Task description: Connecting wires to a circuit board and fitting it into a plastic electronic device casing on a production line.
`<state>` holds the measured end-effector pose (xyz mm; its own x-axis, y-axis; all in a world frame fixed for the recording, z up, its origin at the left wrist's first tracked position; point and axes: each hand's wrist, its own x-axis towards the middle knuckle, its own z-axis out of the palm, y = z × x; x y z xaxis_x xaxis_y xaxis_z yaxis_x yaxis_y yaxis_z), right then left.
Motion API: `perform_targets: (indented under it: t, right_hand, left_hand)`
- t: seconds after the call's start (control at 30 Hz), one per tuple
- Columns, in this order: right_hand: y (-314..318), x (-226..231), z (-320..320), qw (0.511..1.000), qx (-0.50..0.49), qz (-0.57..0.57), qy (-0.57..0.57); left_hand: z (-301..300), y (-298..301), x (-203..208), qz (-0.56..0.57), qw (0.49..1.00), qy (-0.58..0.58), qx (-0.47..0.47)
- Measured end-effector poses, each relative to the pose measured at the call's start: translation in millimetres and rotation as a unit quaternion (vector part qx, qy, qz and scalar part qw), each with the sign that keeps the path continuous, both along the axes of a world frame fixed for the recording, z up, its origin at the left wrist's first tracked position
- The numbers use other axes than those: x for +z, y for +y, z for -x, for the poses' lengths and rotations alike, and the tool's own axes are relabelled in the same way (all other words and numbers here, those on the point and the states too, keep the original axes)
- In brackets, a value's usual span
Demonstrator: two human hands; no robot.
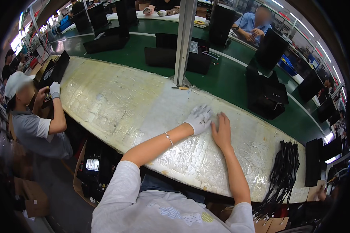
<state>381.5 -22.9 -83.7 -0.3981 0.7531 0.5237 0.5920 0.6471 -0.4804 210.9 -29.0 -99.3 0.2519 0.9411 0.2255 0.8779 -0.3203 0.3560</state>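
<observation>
My left hand (200, 119), in a whitish work glove smudged with grey, rests flat on the plastic-covered workbench (116, 97). Close beside it lies my bare right hand (221, 132), palm down with the fingers stretched out. Neither hand holds anything. A thin bracelet (168, 138) circles my left wrist. The nearest loose object is a small tan-handled tool (180, 88) by the foot of a metal post (184, 46), beyond my hands. To the right, a bundle of black cables (284, 167) is spread over the bench and hangs off its front edge.
Behind the bench runs a green conveyor (155, 72) carrying black housings (265, 93), some with wires. A co-worker (39, 116) handles a black unit at the left end; another person (252, 27) sits across. A cardboard box (79, 174) of black parts stands below the bench at left.
</observation>
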Motion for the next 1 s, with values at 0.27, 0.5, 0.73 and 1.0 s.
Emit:
perform_targets:
  t: [0.27,0.5,0.73,1.0]
  right_hand:
    - [136,18,37,0.985,0.000,0.094,0.148]
    - [239,31,108,0.813,0.004,0.391,0.432]
    - [304,-4,148,0.729,0.084,0.378,0.564]
    - [351,-4,185,0.725,0.152,0.368,0.562]
  left_hand:
    - [-23,-15,17,0.060,0.993,-0.012,-0.102]
    - [-18,-19,7,0.069,0.990,-0.050,-0.111]
    - [-13,-18,17,0.096,0.986,-0.025,-0.131]
    - [-23,-9,6,0.062,0.986,-0.054,-0.147]
